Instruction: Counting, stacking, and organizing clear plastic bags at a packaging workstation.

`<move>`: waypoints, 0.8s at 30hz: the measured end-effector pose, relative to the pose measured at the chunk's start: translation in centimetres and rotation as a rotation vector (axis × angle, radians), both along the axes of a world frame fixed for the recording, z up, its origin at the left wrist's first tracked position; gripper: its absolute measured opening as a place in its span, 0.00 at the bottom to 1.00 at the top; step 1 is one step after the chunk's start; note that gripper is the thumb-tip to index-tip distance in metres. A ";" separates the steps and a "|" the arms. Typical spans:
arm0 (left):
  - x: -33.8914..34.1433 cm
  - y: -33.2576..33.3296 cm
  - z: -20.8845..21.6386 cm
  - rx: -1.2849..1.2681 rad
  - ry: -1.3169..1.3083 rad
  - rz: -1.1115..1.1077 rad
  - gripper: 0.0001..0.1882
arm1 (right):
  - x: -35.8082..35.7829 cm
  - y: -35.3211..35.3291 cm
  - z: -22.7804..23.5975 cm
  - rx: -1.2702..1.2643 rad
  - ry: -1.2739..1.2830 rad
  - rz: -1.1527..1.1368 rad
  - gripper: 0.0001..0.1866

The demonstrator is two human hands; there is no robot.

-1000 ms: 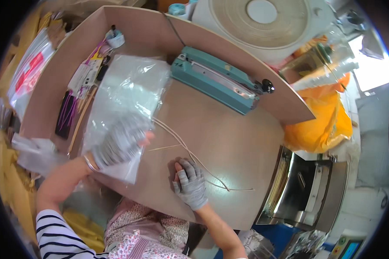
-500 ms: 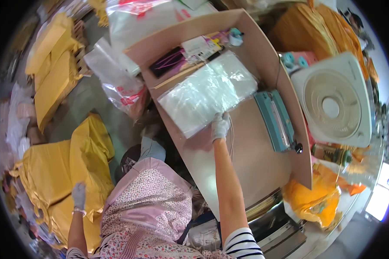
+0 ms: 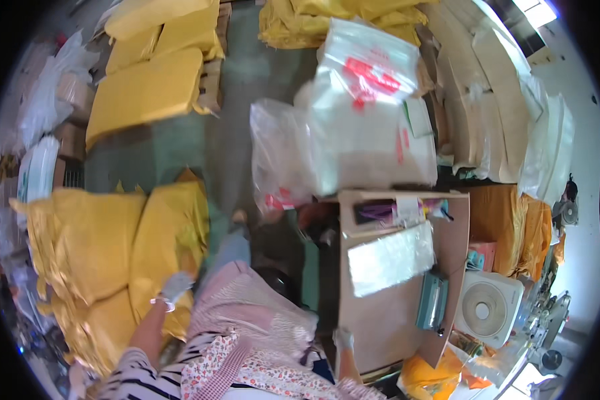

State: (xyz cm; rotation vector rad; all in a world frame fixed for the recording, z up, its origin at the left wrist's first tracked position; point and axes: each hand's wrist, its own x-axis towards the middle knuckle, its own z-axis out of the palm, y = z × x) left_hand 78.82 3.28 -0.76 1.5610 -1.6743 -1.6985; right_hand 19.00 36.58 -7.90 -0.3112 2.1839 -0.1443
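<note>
My left hand (image 3: 175, 287), in a pale glove with bare fingertips, hangs beside a stuffed yellow sack (image 3: 170, 233). Its fingers look loosely stretched and hold nothing that I can see. My right hand (image 3: 344, 339), also gloved, is at the near left edge of the brown worktable (image 3: 387, 333); its fingers are too small and blurred to read. Farther up the table lies a stack of clear plastic bags (image 3: 390, 259), apart from that hand. A teal bag sealer (image 3: 432, 301) stands along the table's right side.
Large clear bags with red print (image 3: 370, 143) are piled beyond the table. A white box fan (image 3: 485, 308) stands to its right, above an orange bag (image 3: 430, 377). More yellow sacks (image 3: 147, 83) lie on a pallet at the far left.
My view has swung up and left, so the table now sits lower right. My right hand has drawn back from the clear bags to the table's near edge. My left hand appears farther right.
</note>
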 end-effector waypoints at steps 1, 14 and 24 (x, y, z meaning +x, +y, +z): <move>-5.5 -5.1 1.7 0.033 0.043 -0.041 0.10 | 2.5 -2.5 3.8 0.222 -0.198 0.559 0.14; 5.4 -24.4 1.4 0.383 0.308 0.744 0.09 | 4.1 -58.1 22.2 -0.663 -0.448 -0.331 0.09; -5.2 -49.3 -0.4 0.761 0.458 0.753 0.09 | 0.6 -79.1 13.2 -0.383 -0.151 0.325 0.19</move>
